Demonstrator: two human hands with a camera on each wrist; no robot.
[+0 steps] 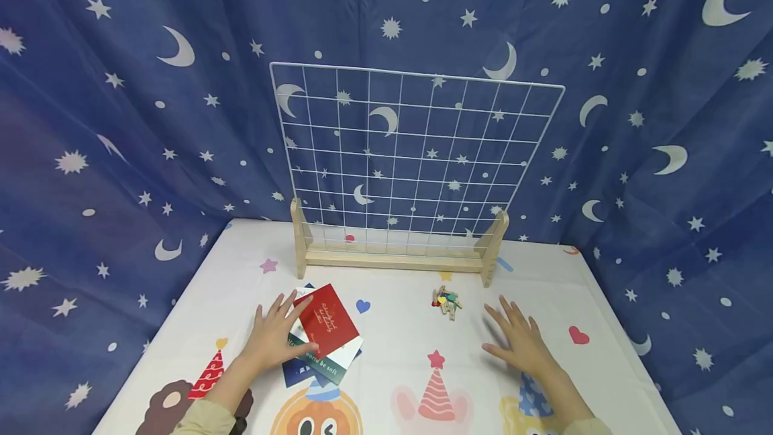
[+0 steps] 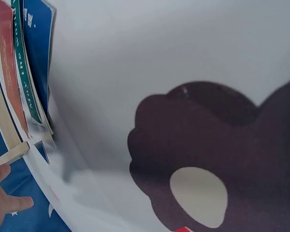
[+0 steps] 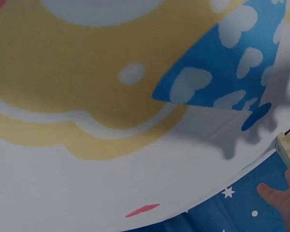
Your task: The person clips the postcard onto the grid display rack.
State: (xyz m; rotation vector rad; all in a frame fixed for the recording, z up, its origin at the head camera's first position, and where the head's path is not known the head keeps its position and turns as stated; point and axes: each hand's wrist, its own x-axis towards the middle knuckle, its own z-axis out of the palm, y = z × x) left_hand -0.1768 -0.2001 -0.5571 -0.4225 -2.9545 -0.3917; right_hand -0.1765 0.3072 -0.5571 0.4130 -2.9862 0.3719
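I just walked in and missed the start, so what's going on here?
Over a table, a person's left hand is spread at a small stack of cards; whether it touches them is hard to tell. The right hand is spread beside a little pile of clothespins. Neither grips anything. Farther back, a wire grid stands on a wooden base.

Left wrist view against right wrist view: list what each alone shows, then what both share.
Only the left wrist view shows the overlapping cards, the left hand and the brown printed figure. Only the right wrist view shows the right hand, the yellow printed figure and the blue printed hat. Both show the white tablecloth, the blue curtain and part of the wooden stand.
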